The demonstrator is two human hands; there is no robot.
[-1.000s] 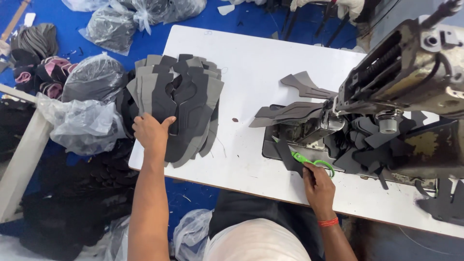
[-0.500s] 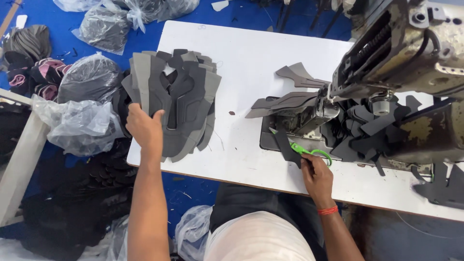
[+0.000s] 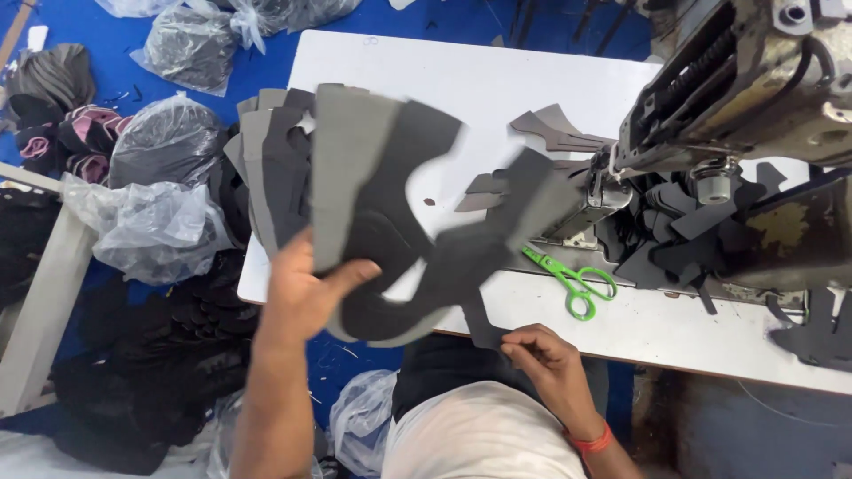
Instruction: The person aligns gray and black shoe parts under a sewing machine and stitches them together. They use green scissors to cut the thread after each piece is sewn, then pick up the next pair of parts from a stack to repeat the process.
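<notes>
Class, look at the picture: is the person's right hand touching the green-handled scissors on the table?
Apart. The head view shows the right hand at the table's near edge, with bare white table between it and the green-handled scissors.

Lifted dark fabric piece [image 3: 417,222] was motion-blurred, edges soft; it hid part of the grey stack [image 3: 266,168] and some of the white table [image 3: 497,80] behind it. Left hand [image 3: 306,293] covered the piece's lower left corner; fingers under it not visible. Right hand [image 3: 546,359] at lower centre pinched a small dark scrap, shape unclear. Sewing machine [image 3: 745,80] cut off by the top and right edges; needle area buried among dark cut pieces. Plastic bags [image 3: 155,226] at left: contents too murky to tell. Person's torso cut off at the bottom edge.
</notes>
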